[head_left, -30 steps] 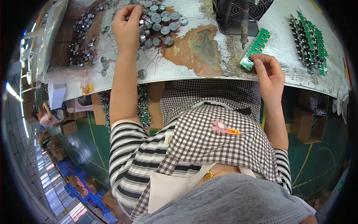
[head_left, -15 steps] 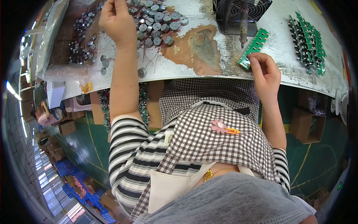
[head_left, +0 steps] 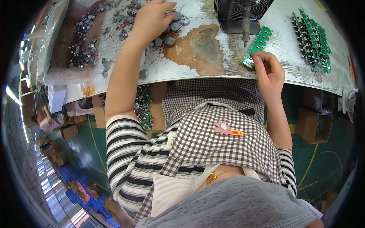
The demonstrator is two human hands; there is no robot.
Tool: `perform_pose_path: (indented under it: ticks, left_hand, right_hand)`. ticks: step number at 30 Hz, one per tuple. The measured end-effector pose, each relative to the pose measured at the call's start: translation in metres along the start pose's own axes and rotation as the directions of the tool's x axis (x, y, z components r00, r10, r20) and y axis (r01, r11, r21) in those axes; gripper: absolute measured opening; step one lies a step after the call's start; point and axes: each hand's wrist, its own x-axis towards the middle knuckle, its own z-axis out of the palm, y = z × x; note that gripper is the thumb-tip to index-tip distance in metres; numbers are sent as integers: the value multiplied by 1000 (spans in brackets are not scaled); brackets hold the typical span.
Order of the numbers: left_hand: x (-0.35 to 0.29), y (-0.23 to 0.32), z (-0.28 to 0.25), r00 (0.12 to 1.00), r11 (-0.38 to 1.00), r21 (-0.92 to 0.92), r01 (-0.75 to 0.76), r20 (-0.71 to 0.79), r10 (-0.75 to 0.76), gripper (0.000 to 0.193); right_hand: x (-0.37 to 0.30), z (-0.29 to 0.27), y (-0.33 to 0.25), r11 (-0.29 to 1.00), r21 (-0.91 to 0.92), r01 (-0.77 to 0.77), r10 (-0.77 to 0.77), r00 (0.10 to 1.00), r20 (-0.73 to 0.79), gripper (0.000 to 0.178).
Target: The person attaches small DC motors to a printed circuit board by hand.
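Note:
Over the pile of small round grey metal parts with thin red wires (head_left: 175, 26), my left hand (head_left: 152, 22) has its fingers apart and reaching to the right. Part of the pile is hidden under this hand. My right hand (head_left: 269, 70) pinches the near end of a long green circuit board (head_left: 260, 41) between thumb and forefinger. The board slants away from me on the table, next to the tip of an upright, dark-stained soldering iron (head_left: 246, 22).
A black fan (head_left: 251, 8) stands behind the iron. Several stacked green circuit boards (head_left: 312, 41) lie at the right. More metal parts sit by a plastic bag (head_left: 57, 74) at left. Cardboard boxes (head_left: 315, 125) stand below the table; another person (head_left: 48, 121) is far left.
My left hand has moved right across the pile, and its fingers have spread from a closed pose. My right hand and the board have barely shifted.

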Motion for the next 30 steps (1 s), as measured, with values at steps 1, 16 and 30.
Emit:
perform_pose_path:
  ticks: [1,16,30]
  left_hand:
    - [5,9,3,969,940,299,164,128,-209,18]
    - [-25,85,11,923,266,-961,80,-29,-384,21]
    - [-51,111,85,639,-247,-807,536,579,-507,11]
  right_hand:
    - [0,0,0,1000,1,6,-5,1000,-4,8]
    - [-4,-2,-5,961,266,70,-55,996,-65,6]
    - [2,1,3,917,-48,396,-399,915,-62,11]
